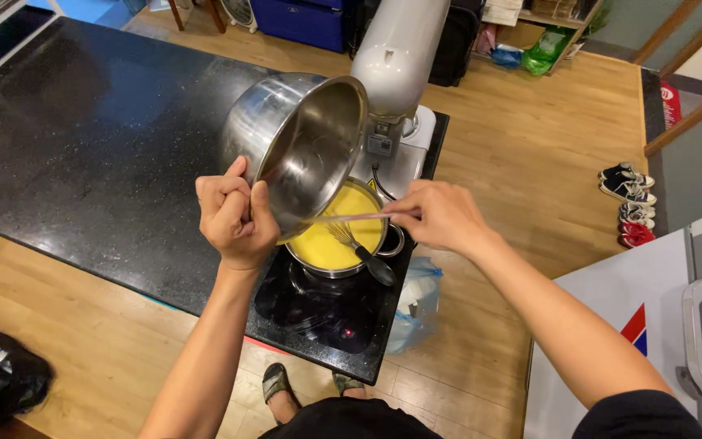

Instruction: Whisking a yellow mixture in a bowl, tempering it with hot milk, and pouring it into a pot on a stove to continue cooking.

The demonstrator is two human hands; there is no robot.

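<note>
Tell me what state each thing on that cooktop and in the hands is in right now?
Left hand: gripping the bowl's rim.
Steel bowl: tipped over the pot, nearly empty.
Right hand: holding a thin stick.
Stick: reaching into the bowl.
Pot: on the cooktop, holding yellow liquid.
Whisk: resting in the pot.
Cooktop: small red light lit.

A long black speckled stone desk (83,146) runs out to the left of the fingers and under them. Directly below the fingers a black induction hob (318,313) lies on its near end, bearing a steel pot (343,240) of yellow liquid. Just beyond the fingers a grey stand mixer (396,89) stands on the desk. Wooden floor (522,162) lies around, with shoes (629,203) well right of the fingers.
</note>
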